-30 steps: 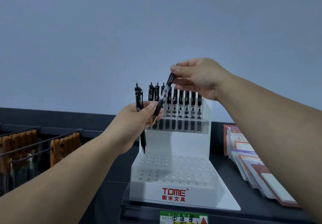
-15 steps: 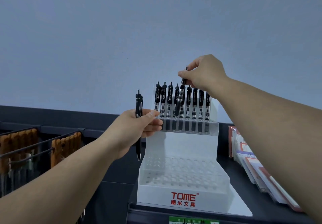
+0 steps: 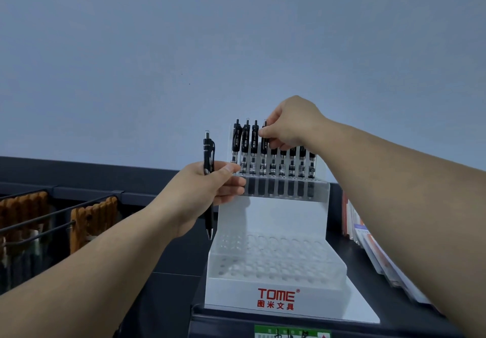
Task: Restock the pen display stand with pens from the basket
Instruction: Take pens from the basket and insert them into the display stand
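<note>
Pen (image 3: pixel 264 148) has been slotted into the stand (image 3: pixel 271 214), still pinched by the right grip (image 3: pixel 289 124); a spare (image 3: pixel 208 153) is clamped by the left grip (image 3: pixel 207 190) at 9 o'clock.

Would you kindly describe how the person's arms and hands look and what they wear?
Both are bare: the left hand and right hand wear no gloves, and the left forearm and right forearm show no sleeves, watch or bracelet within the frame.

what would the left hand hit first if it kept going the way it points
The left hand points right, so probably the upper tier of the display stand, close beside it; depth is unclear.
</note>
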